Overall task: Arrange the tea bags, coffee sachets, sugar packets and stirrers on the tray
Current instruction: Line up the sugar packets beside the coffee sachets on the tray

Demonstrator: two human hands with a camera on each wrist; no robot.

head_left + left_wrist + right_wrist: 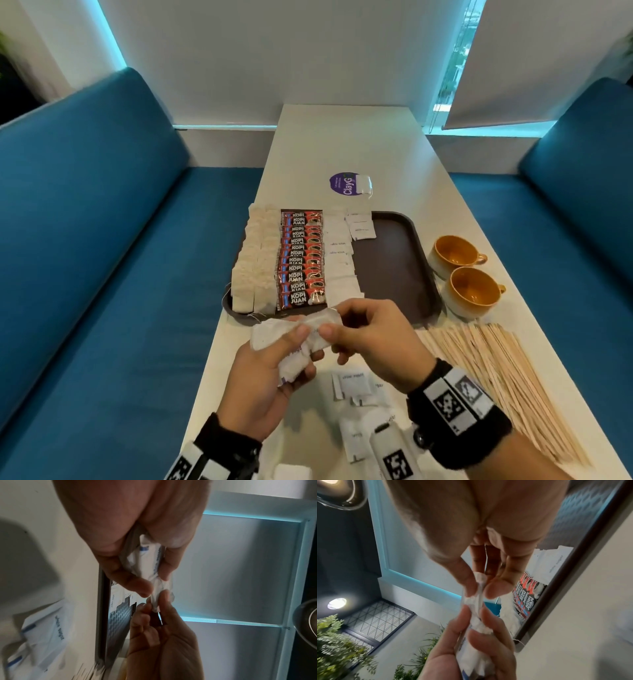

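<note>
Both hands up over the near edge of the white table. Left hand curls round a bunch of white sugar packets; right hand pinches the top packet's end between thumb and forefinger. Brown tray just beyond: tea bags at left, Kopi Juan coffee sachets, then sugar packets. Wooden stirrers lie right, on the table; loose sugar packets below the hands.
</note>
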